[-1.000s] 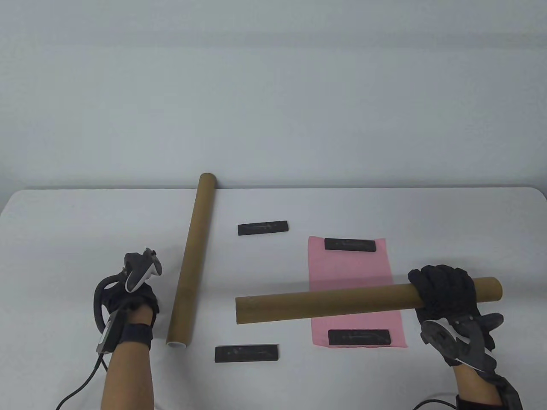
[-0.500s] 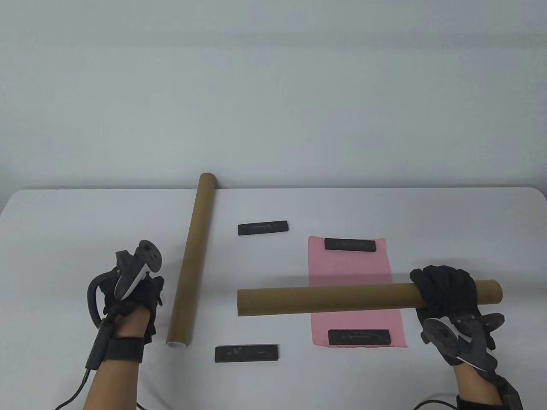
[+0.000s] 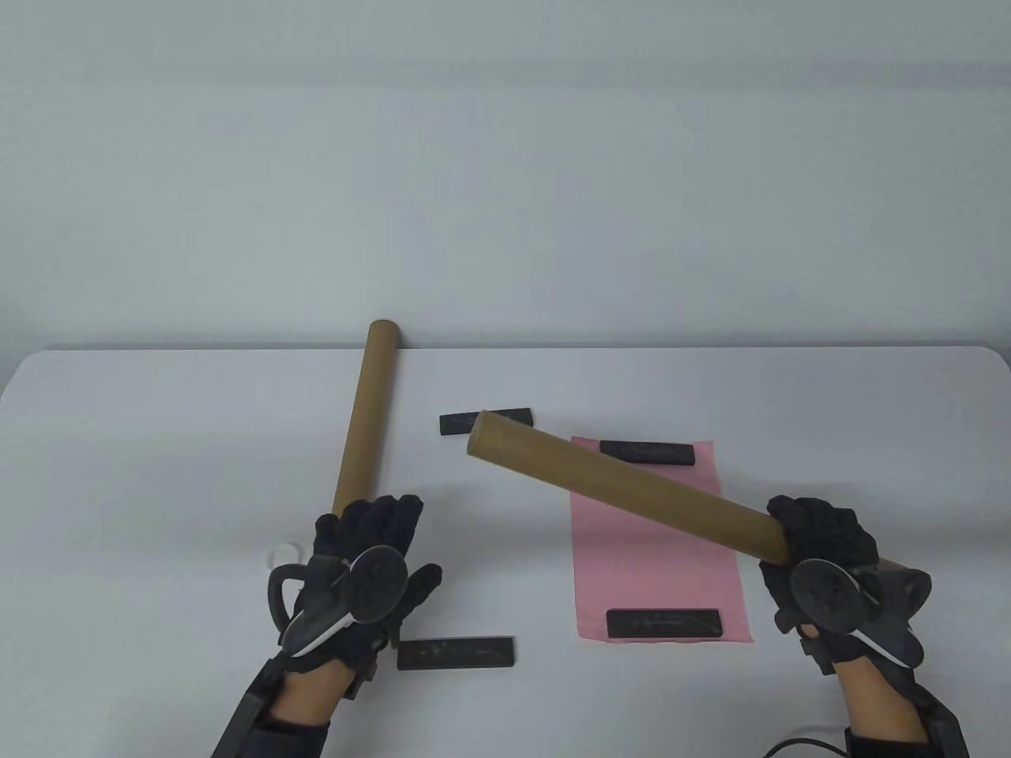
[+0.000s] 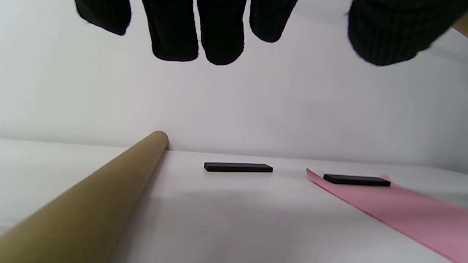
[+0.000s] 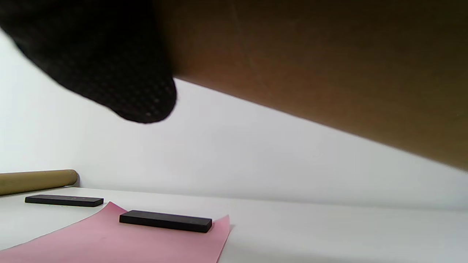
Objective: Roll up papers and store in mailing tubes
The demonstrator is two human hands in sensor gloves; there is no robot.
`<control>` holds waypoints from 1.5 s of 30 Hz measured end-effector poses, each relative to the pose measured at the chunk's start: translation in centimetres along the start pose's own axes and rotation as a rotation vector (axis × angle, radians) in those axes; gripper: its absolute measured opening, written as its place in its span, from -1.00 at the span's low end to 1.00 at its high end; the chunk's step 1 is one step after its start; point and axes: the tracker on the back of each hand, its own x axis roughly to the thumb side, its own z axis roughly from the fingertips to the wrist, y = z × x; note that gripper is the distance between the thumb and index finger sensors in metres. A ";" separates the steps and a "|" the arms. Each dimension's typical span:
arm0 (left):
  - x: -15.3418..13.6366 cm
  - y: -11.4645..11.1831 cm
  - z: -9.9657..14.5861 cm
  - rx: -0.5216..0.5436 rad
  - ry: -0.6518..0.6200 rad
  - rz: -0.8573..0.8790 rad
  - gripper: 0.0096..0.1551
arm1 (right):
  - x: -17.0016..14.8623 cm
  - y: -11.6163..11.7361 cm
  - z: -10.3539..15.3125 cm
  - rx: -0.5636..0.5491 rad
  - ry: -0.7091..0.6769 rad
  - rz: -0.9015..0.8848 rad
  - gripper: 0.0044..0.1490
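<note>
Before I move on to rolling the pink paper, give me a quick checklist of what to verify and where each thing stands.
1. Right hand grips the raised brown cardboard mailing tube at its near end: ok.
2. Left hand free, fingers spread: ok.
3. Pink paper sheet clear of weights: not ok; two flat black bar weights, far and near, lie on it.
4. Raised tube out of the way of the sheet: not ok; it hangs above it.
5. Second brown tube resting on the white table: ok.
6. Raised tube empty inside: cannot tell.
</note>
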 end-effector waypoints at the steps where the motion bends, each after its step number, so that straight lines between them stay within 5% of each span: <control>1: -0.1 -0.6 0.1 -0.016 -0.021 -0.019 0.07 | -0.1 0.3 -0.2 0.021 0.019 -0.042 -0.05; 11: -0.2 -1.3 0.4 -0.032 -0.047 -0.054 0.11 | -1.8 2.0 -1.9 0.212 0.164 -0.196 -0.01; 20: -0.4 -1.3 0.6 -0.042 -0.048 -0.056 0.12 | -4.3 4.1 -4.1 0.446 0.531 -0.344 0.08; 31: -0.1 -1.5 0.6 -0.060 -0.071 -0.078 0.11 | -7.2 8.6 -7.2 0.715 0.888 -0.164 0.07; 45: -0.3 -1.6 0.5 -0.074 -0.062 -0.091 0.11 | -7.4 12.6 -8.5 0.789 0.970 -0.041 0.07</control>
